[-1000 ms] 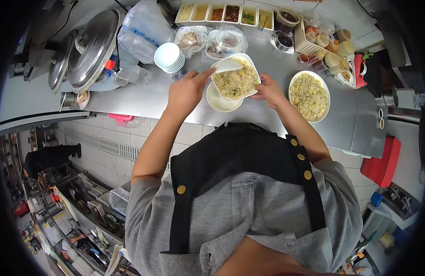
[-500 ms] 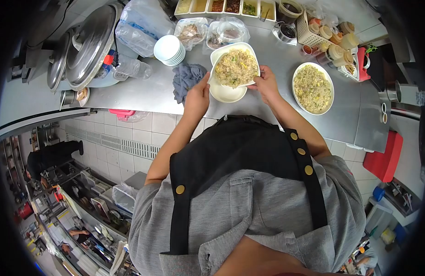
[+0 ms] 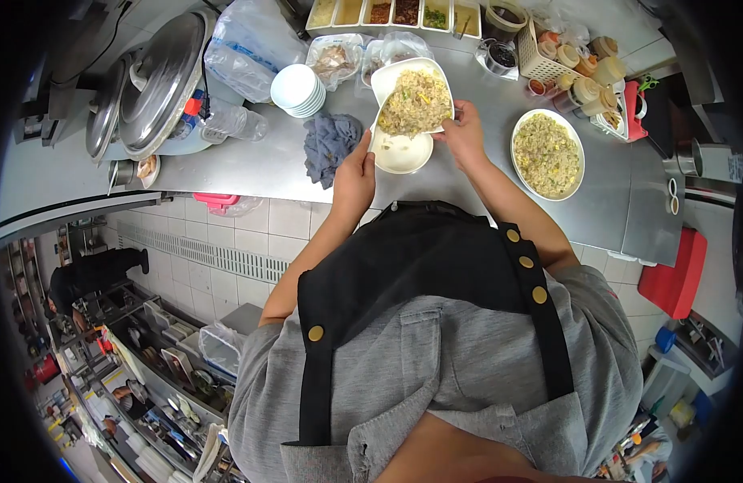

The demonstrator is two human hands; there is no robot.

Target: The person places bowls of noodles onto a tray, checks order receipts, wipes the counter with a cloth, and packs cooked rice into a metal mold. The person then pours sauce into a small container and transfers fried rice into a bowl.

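My left hand (image 3: 355,173) and my right hand (image 3: 463,137) are closed on opposite sides of a white squarish bowl (image 3: 385,78). That bowl is tipped toward me, and the fried rice (image 3: 416,101) in it has slid to its near edge. Right below is a smaller white bowl (image 3: 403,161) with a few bits of rice in it. My left fingers are also close to the smaller bowl's rim; whether they touch it I cannot tell. A crumpled grey cloth (image 3: 331,147) lies just left of my left hand. To my right stands an oval white plate (image 3: 582,167) full of fried rice.
Stacked white bowls (image 3: 297,90) and bagged food trays (image 3: 337,60) stand behind the cloth. Ingredient containers (image 3: 379,13) line the back. Sauce bottles (image 3: 587,90) fill a basket (image 3: 540,50) at right; lidded metal pots (image 3: 164,84) stand left. A person in black (image 3: 94,278) is across the aisle.
The squarish bowl has tipped further toward me, and its rice has slid toward the near edge. Bits of rice now show in the smaller bowl. My left hand has shifted slightly right and down.
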